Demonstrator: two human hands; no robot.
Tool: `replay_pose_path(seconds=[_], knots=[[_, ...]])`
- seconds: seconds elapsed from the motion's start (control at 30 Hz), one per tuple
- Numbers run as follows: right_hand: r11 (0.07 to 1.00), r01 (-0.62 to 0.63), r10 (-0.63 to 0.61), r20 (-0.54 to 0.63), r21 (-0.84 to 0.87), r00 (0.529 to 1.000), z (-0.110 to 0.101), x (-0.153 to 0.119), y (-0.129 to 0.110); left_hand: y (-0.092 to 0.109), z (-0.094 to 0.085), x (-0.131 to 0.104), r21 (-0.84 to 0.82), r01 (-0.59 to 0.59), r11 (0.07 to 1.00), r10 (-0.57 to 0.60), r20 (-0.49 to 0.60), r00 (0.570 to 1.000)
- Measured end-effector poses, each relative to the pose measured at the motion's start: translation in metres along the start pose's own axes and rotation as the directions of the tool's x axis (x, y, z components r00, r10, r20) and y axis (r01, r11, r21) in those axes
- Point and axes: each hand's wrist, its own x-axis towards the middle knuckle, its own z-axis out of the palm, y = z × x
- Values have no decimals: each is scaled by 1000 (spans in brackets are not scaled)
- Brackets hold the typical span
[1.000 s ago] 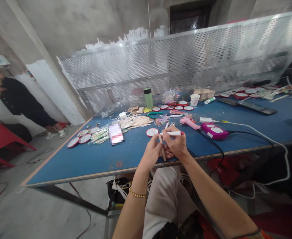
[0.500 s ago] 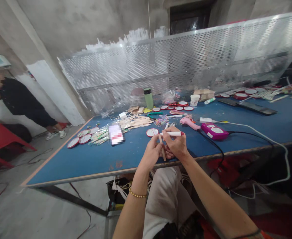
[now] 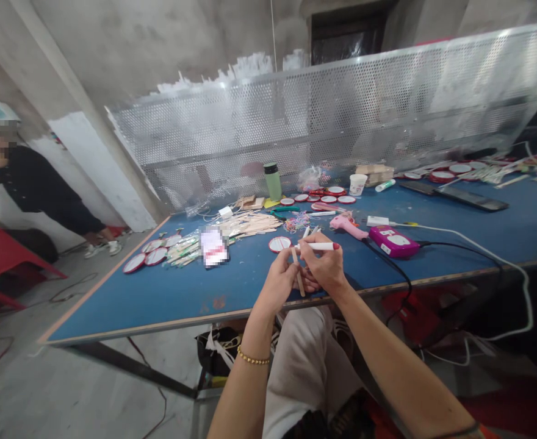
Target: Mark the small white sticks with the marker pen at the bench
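Observation:
My left hand (image 3: 283, 272) is closed around a flat wooden craft stick (image 3: 301, 283), which slants down toward the table's front edge. In my right hand (image 3: 326, 263) is a white marker pen (image 3: 321, 246) with a red end, held in a writing grip. Its tip is at the upper part of the stick, close to my left thumb. Just beyond my hands lies a round white disc with a red rim (image 3: 280, 244). White pens (image 3: 313, 231) lie partly hidden behind my right hand.
A pink glue gun (image 3: 348, 225) and a purple box (image 3: 394, 242) with cables lie to the right. Loose wooden sticks (image 3: 254, 224), a phone (image 3: 213, 247) and more red-rimmed discs (image 3: 156, 256) are left. A green bottle (image 3: 273, 183) and paper cup (image 3: 357, 184) stand behind. A person (image 3: 44, 183) stands far left.
Both hands keep nearly the same pose, with pen and stick still together. The person at the far left has shifted slightly.

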Motion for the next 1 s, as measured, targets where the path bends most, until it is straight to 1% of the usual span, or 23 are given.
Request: replay_pose_path(seconds=[0.33, 0.5, 1.0], knots=[[1000, 3, -3, 9, 0, 1000, 1, 0, -1, 0, 0, 1, 18, 5, 1000, -5, 0, 1000], [1000, 3, -3, -11, 1, 1000, 1, 0, 0, 0, 1, 1, 13, 6, 1000, -6, -4, 1000], [1000, -3, 3, 14, 15, 1000, 1, 1, -2, 2, 1, 0, 18, 2, 1000, -2, 2, 1000]])
